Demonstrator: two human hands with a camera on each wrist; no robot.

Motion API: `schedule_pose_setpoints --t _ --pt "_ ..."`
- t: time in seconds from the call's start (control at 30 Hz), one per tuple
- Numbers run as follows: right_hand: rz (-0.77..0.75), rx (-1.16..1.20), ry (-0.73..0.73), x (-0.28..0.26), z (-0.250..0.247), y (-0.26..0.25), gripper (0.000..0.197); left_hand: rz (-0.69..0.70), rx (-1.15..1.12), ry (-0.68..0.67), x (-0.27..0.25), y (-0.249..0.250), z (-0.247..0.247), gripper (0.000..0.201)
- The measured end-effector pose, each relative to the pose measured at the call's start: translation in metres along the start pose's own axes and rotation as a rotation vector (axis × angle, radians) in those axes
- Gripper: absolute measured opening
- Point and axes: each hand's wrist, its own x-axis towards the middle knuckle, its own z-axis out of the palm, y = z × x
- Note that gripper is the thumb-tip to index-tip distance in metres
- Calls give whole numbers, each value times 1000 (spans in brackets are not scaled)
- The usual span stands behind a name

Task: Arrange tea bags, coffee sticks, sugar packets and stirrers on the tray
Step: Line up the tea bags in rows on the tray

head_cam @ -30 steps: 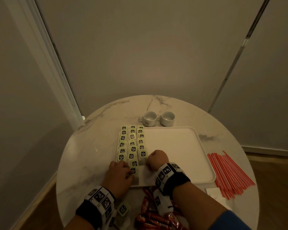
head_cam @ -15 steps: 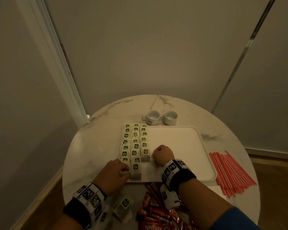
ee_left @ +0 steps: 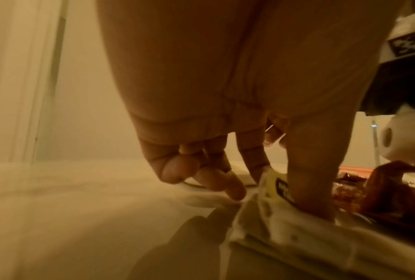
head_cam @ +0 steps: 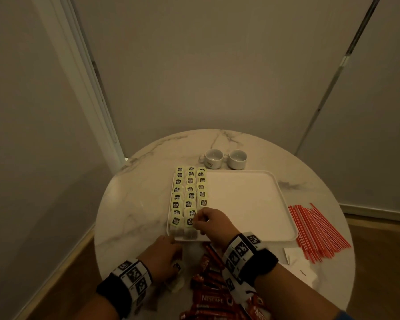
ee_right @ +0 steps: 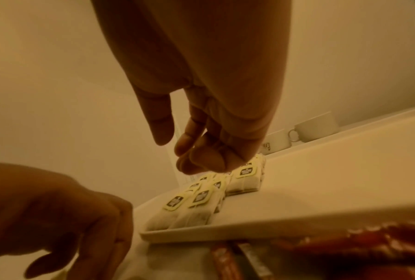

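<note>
Nearest, the left hand [head_cam: 164, 255] pinches a loose tea bag [ee_left: 277, 186] off the table, thumb on its tag, with coffee sticks [head_cam: 209, 299] just to its right; a hasty lift could let the limp bag slip or drag its neighbours. Just beyond, the right hand [head_cam: 211, 224] hovers over the tray [head_cam: 245, 204] with fingers loosely curled, holding nothing; dropping lower, it could nudge the tea bag rows [head_cam: 189, 195] beneath and beyond it askew. The stirrers [head_cam: 316, 229] lie well to its right, untouched.

The left hand [head_cam: 163, 255] covers most of a loose tea bag [ee_left: 277, 189] on the bench [head_cam: 134, 215] — its label print is blurred. The coffee sticks [head_cam: 214, 294] run off the bottom edge, partly behind the right wrist — their count is unclear.
</note>
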Motion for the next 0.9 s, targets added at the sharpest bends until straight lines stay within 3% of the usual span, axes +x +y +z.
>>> schedule_pose_setpoints --t 0.1,0.3,0.43,0.63,0.9 --pt "3 42 -34 -10 0 0 14 -51 -197 40 0 -2 -10 9" --pt "-55 74 -135 -24 -4 -7 16 -92 -987 232 3 -3 -43 19" --pt "-119 124 -101 -28 -5 -14 11 -124 -1383 239 12 5 -57 19" --pt "-131 248 -60 -33 -18 -22 1 -85 -1445 297 20 18 -67 14" --pt "-116 295 16 -29 -30 -21 14 -45 -1363 472 24 22 -67 9"
